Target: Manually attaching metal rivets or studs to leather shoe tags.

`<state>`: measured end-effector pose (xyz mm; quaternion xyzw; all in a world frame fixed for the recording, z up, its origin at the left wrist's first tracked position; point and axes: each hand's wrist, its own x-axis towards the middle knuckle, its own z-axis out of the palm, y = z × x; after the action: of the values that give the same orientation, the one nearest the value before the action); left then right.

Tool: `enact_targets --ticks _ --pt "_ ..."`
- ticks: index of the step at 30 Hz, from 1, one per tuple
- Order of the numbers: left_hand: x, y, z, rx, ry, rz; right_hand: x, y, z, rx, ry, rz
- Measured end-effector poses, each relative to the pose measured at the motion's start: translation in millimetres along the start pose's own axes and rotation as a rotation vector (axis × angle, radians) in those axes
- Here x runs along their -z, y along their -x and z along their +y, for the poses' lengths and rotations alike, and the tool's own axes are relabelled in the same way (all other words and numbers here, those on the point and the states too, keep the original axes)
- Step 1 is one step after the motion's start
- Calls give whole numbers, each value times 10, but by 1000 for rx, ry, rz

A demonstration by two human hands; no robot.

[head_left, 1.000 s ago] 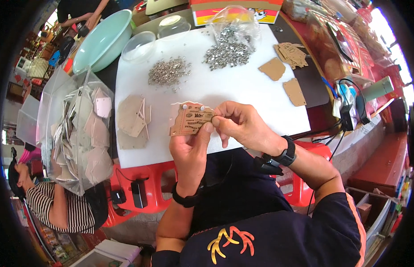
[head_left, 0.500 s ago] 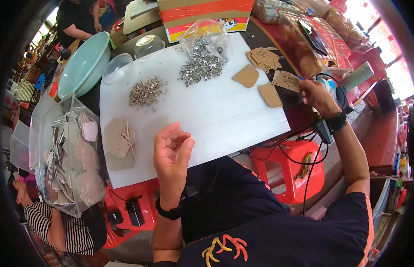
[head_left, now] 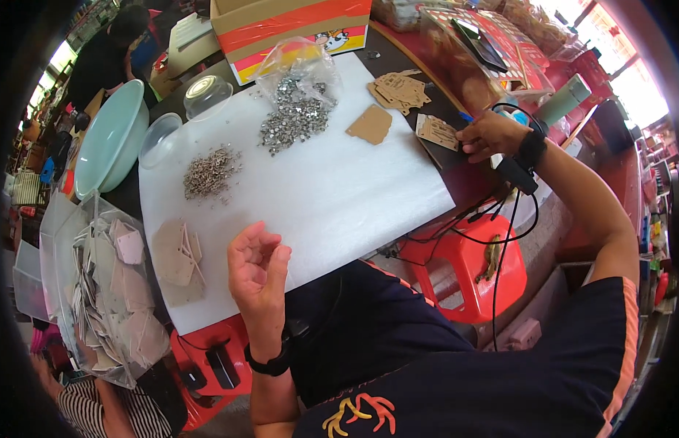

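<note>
Moved since the earliest frame: one printed brown card (head_left: pixel 436 132), gone from my left hand (head_left: pixel 257 266) over the white sheet (head_left: pixel 354 201) to a spot past that sheet's right edge, carried by my right hand (head_left: pixel 496 135).

Right hand: arm stretched out to the side; fingers narrowed on the near-hand end of the printed brown card, its print facing up. Whether the card already rests on something or is lifted slightly, I cannot tell.

Left hand: holding nothing; fingers loosely curled, thumb well apart from them, near the lower edge of the white sheet.

Beside the printed card: one plain brown card (head_left: pixel 370 124), lying on the sheet near its right edge; one stack of brown cards (head_left: pixel 399 92), just beyond it, loosely fanned.

On the sheet: one heap of small coppery pieces (head_left: pixel 210 174), left of centre; one heap of silvery pieces (head_left: pixel 292 123), spilling from the mouth of a clear plastic bag (head_left: pixel 288 60); one group of pale cards (head_left: pixel 177 255), at the left, some leaning on edge.

Off the sheet, left: one mint-green basin (head_left: pixel 106 142), tilted.
</note>
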<state>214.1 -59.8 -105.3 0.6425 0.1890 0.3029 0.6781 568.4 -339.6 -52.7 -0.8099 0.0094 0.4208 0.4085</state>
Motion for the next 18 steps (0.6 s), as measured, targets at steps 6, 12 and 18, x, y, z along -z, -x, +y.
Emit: enact_targets --ticks 6,12,18 --pt "-19 -24 -9 53 19 -23 30 -134 -67 -49 125 38" --pt "-33 -38 16 24 16 -28 100 -353 -137 -112 321 -2" --pt "-29 -53 30 7 44 -36 114 -398 -84 -216 214 -31"
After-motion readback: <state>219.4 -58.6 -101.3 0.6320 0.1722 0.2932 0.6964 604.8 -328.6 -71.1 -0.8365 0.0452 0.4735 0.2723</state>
